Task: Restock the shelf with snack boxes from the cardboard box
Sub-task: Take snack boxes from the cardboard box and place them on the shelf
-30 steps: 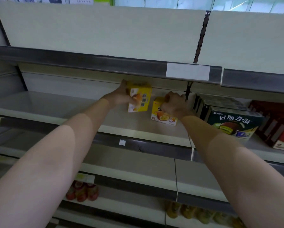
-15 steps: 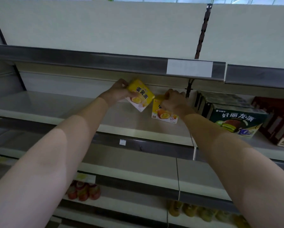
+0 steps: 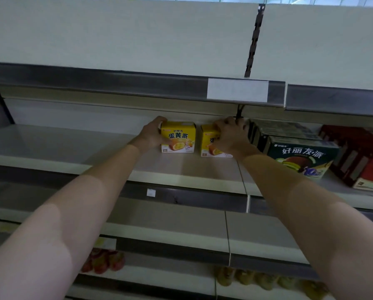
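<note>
Two yellow snack boxes stand upright side by side on the white shelf [image 3: 77, 152], fronts facing me. My left hand [image 3: 152, 135] grips the left yellow box [image 3: 180, 137] from its left side, thumb on the front edge. My right hand [image 3: 231, 137] curls over the top and front of the right yellow box [image 3: 209, 144], hiding most of its label. A small gap separates the two boxes. The cardboard box is out of view.
Dark green snack boxes [image 3: 300, 156] sit just right of my right hand, with red boxes [image 3: 363, 161] beyond them. The shelf above has a metal price rail [image 3: 116, 81] close over my hands. Lower shelves hold red [image 3: 103, 259] and yellow jelly cups [image 3: 263, 280].
The left box was tilted in my left hand; now it stands upright on the shelf, front facing out. The right box has been set square beside it.
</note>
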Demonstrator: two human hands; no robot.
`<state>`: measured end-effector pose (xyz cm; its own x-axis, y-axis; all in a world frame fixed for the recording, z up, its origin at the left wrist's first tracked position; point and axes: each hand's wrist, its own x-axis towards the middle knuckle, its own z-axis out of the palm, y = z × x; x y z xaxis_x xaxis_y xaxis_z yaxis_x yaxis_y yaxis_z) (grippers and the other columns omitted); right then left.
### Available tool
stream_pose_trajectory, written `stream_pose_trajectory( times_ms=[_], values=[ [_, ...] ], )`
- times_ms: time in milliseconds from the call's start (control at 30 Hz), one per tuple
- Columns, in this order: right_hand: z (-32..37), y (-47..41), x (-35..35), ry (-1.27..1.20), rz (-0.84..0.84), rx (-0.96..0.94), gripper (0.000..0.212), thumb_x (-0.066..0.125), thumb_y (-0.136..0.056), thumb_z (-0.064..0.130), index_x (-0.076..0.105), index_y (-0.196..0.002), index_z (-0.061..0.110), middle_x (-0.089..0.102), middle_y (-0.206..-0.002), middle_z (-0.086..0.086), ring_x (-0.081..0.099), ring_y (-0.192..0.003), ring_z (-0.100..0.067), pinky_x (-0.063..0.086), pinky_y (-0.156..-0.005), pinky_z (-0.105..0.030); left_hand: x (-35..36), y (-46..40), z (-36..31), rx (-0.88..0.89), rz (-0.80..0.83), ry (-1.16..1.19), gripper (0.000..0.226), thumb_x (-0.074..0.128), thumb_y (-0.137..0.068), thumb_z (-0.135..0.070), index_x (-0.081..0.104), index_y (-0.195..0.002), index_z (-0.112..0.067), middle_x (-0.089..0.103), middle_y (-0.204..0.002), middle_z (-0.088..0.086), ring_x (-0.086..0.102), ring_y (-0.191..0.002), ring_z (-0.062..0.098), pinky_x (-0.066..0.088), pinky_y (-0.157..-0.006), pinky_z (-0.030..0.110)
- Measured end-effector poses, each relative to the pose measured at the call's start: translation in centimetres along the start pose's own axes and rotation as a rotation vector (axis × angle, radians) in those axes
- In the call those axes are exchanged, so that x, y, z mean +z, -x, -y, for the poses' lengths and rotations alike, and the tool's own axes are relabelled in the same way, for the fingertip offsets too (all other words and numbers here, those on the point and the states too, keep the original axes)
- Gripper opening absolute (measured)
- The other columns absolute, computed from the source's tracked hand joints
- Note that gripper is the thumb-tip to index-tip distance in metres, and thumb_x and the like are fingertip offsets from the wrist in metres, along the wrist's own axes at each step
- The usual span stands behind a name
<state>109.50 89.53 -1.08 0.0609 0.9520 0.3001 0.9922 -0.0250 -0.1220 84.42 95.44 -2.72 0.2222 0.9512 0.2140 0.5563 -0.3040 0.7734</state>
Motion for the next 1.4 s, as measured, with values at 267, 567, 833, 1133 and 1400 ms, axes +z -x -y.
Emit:
stream_pose_trajectory(
  times_ms=[267,567,833,1133,1400],
  values=[
    [-2.1,-0.6,1.5,-0.009,-0.087,0.013,0.076,0.072,-0.075,0.047,0.047,-0.139,0.015,0.032,-0.146,-0.016,0.02,-0.138,-0.042,0.031,-0.111,-0.054,4.6,-3.2,-1.7,0.073,-0.074,-0.209,0.083,0.082,-0.076,-0.014,0.039,-0.147,-0.015,0.048,-0.134,0.022,0.05,-0.123,0.037,0.042,-0.097,0.031],
    [-2.8,-2.8,2.4,-0.077,-0.094,0.058,0.078,0.081,-0.078,0.036,0.043,-0.142,0.013,0.026,-0.15,-0.018,0.02,-0.139,-0.044,0.038,-0.108,-0.055,5.2,-5.1,-1.9,0.104,-0.022,-0.251,0.072,0.079,-0.075,-0.002,0.049,-0.138,-0.021,0.036,-0.134,0.019,0.05,-0.117,0.036,0.042,-0.101,0.032],
    [-2.9,-3.0,2.3,-0.063,-0.079,0.046,0.078,0.079,-0.08,0.037,0.041,-0.143,0.01,0.029,-0.149,-0.016,0.022,-0.137,-0.045,0.034,-0.112,-0.052,5.1,-5.1,-1.9,0.107,-0.017,-0.213,0.078,0.089,-0.06,-0.003,0.055,-0.126,-0.027,0.051,-0.128,0.015,0.058,-0.11,0.032,0.053,-0.094,0.043],
    [-1.2,-1.5,2.8,-0.184,-0.248,0.134,0.089,0.083,-0.078,0.028,0.03,-0.144,0.0,0.022,-0.148,-0.028,0.026,-0.134,-0.045,0.033,-0.112,-0.046,1.3,-2.7,-1.9,0.079,0.09,-0.142,0.071,0.088,-0.061,0.0,0.058,-0.122,-0.017,0.059,-0.121,0.002,0.061,-0.104,0.023,0.053,-0.086,0.032],
    [-1.4,-1.5,1.9,-0.309,-0.196,0.2,0.063,0.053,-0.087,-0.008,0.03,-0.145,0.0,0.019,-0.152,-0.027,0.039,-0.131,-0.044,0.039,-0.109,-0.04,-0.8,0.4,-1.6,0.171,0.229,-0.052,0.048,0.08,-0.078,-0.005,0.058,-0.116,-0.024,0.062,-0.111,0.003,0.065,-0.101,0.025,0.057,-0.085,0.04]
  ],
)
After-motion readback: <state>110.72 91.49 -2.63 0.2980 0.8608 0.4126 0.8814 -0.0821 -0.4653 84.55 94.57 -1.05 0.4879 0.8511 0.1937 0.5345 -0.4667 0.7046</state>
